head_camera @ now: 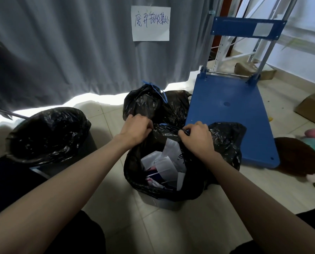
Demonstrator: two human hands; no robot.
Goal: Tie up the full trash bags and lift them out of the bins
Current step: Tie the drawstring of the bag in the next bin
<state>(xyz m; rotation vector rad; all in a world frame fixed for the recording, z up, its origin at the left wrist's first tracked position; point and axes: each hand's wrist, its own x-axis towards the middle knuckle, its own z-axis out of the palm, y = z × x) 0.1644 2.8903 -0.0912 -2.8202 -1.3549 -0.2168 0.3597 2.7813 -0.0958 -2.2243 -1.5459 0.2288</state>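
Am gripping far rim of open trash bag (pixel 224 143), still in bin (pixel 164 203), left hand (pixel 136 128) and right hand (pixel 199 137) both pinching plastic; mouth lying between them, awaiting gathering inward.

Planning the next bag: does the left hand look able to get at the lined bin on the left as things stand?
Probably yes, once freed. The left hand now grips the open trash bag rim; the lined bin stands beside that forearm with nothing between.
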